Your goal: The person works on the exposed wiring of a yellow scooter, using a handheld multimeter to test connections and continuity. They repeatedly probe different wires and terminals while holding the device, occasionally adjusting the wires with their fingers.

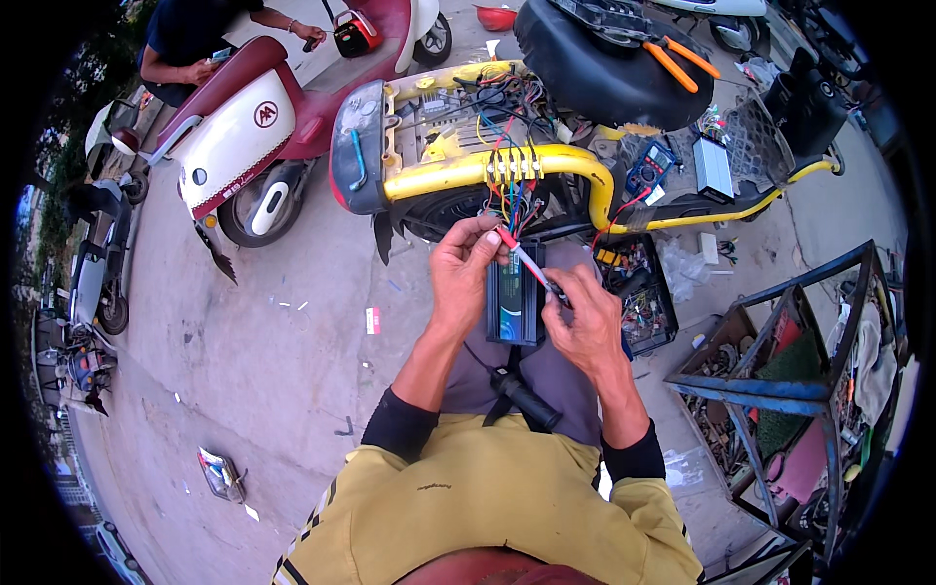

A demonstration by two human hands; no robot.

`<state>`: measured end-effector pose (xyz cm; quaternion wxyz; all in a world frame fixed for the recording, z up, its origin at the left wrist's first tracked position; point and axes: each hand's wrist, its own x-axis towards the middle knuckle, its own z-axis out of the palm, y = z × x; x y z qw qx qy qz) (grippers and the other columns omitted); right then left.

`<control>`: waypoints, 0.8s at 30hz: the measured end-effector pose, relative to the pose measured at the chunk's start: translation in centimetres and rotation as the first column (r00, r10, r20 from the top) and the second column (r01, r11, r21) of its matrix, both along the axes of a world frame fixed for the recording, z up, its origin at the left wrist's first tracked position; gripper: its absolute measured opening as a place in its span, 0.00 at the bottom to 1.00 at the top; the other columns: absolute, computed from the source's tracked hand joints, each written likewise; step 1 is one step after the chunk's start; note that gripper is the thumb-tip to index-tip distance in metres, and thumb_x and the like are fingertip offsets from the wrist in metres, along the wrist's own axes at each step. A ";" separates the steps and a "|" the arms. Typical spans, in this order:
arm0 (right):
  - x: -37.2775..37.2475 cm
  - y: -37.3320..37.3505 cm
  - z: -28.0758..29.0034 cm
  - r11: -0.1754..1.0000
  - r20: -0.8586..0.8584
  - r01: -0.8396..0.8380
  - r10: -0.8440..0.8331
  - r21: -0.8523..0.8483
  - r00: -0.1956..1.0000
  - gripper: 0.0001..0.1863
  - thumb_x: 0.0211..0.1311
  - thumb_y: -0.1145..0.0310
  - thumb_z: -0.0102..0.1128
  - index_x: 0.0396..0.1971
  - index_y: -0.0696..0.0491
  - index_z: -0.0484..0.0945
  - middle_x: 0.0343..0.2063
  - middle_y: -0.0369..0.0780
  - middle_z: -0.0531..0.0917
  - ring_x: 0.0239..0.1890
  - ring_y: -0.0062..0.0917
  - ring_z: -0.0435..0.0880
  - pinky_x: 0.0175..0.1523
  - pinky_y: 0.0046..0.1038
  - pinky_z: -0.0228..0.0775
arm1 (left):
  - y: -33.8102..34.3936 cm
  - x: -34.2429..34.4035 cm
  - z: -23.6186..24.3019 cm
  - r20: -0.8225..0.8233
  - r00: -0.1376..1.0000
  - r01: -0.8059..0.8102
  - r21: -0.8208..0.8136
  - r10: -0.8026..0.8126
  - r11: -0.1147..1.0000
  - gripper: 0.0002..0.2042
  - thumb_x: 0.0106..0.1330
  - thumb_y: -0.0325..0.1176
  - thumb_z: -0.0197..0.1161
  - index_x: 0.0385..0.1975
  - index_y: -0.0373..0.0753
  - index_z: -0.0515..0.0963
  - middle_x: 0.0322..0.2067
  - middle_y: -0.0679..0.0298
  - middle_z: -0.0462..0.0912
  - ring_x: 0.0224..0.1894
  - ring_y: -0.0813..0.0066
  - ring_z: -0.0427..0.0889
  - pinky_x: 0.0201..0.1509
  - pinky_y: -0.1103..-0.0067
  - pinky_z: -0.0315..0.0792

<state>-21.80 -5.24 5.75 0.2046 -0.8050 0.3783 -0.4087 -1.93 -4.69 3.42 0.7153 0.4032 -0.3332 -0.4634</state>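
My left hand (466, 263) pinches wires (497, 226) below a yellow scooter frame (575, 164), at the red end of a slim red-and-white tool (526, 261) whose kind I cannot make out. My right hand (585, 312) grips that tool's dark end. Both hands are over a black finned box (512, 317) resting at my lap. Bundles of coloured wires run up to a terminal strip (512, 168) on the frame. A multimeter (651, 164) with a red lead and a silver box (715, 164) lie on the scooter to the right.
A parts case (665, 312) sits right of my hands, beside a metal-framed bin (829, 390). A black seat (604, 78) with orange-handled pliers rests at the back. A red-and-white scooter (244, 156) stands left, another person (171, 58) behind it. A small pouch (219, 473) lies on the pavement.
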 end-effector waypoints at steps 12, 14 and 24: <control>0.5 0.4 -0.2 1.000 -0.060 0.007 -0.008 -0.017 0.998 0.19 0.54 0.77 0.67 0.49 0.53 0.84 0.34 0.41 0.80 0.27 0.41 0.84 0.31 0.39 0.77 | 0.5 0.2 0.2 -0.026 1.000 -0.002 0.018 0.002 1.000 0.09 0.76 0.24 0.61 0.51 0.28 0.81 0.41 0.58 0.87 0.38 0.76 0.84 0.44 0.79 0.78; 0.7 0.5 -0.2 1.000 -0.068 0.006 -0.007 -0.023 0.998 0.19 0.54 0.77 0.67 0.49 0.53 0.84 0.34 0.41 0.80 0.27 0.41 0.85 0.31 0.39 0.77 | 0.5 0.4 0.0 -0.030 0.999 -0.016 0.025 0.017 1.000 0.09 0.76 0.24 0.62 0.50 0.28 0.82 0.40 0.58 0.87 0.38 0.76 0.83 0.44 0.79 0.78; 0.2 -1.1 1.3 0.980 0.073 -0.064 0.051 0.186 0.996 0.20 0.65 0.76 0.60 0.57 0.59 0.81 0.39 0.47 0.77 0.38 0.44 0.82 0.45 0.38 0.76 | 0.2 1.0 -0.6 -0.038 0.997 -0.066 0.034 0.067 0.997 0.06 0.75 0.25 0.63 0.45 0.30 0.83 0.38 0.60 0.86 0.37 0.77 0.82 0.43 0.79 0.75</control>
